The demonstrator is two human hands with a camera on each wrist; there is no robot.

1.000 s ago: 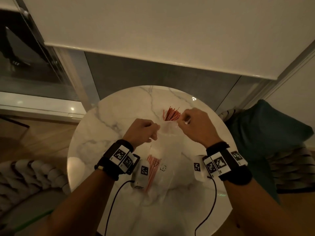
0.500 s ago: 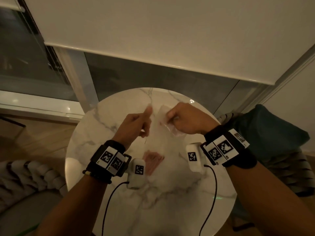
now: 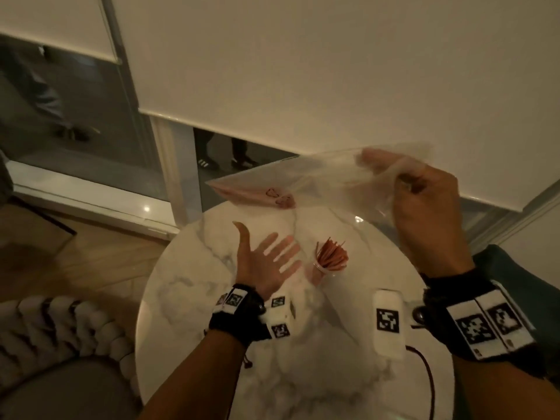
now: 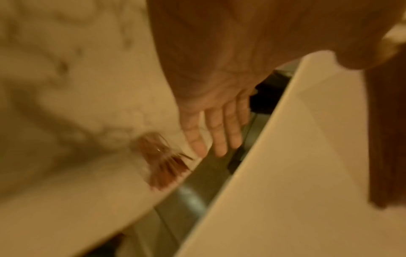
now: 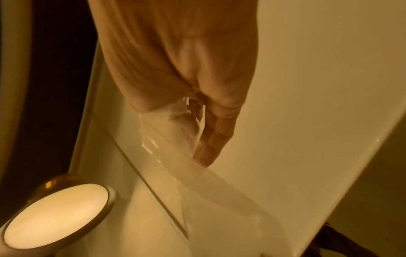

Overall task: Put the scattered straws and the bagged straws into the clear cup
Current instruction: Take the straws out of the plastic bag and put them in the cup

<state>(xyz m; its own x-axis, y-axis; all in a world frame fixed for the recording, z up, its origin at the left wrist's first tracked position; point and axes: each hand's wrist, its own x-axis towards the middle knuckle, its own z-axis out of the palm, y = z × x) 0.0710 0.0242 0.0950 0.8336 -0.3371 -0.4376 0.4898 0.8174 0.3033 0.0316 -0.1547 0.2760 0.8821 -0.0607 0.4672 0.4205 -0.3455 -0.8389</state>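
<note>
A clear cup [image 3: 323, 268] stands on the round marble table [image 3: 188, 280], holding a fan of orange-red straws [image 3: 331, 256]; the cup with straws [image 4: 162, 160] shows blurred in the left wrist view. My right hand [image 3: 424, 201] is raised above the table's far edge and grips one end of a clear plastic bag [image 3: 303, 183]. The bag stretches out leftward, its far end tinted pink with small printed marks. In the right wrist view my fingers [image 5: 211, 139] pinch the crumpled bag [image 5: 175, 121]. My left hand [image 3: 266, 256] hovers palm up with spread fingers, just left of the cup, holding nothing.
A knitted pouf [image 3: 60, 328] sits at the lower left of the table, a dark teal cushion [image 3: 515, 268] at the right. A window with a lowered blind [image 3: 333, 71] is behind the table. A lit round lamp [image 5: 54, 213] appears in the right wrist view.
My right hand has lifted the bag up and right, stretched out in the air. My left hand let go of the bag and opened palm up beside the cup.
</note>
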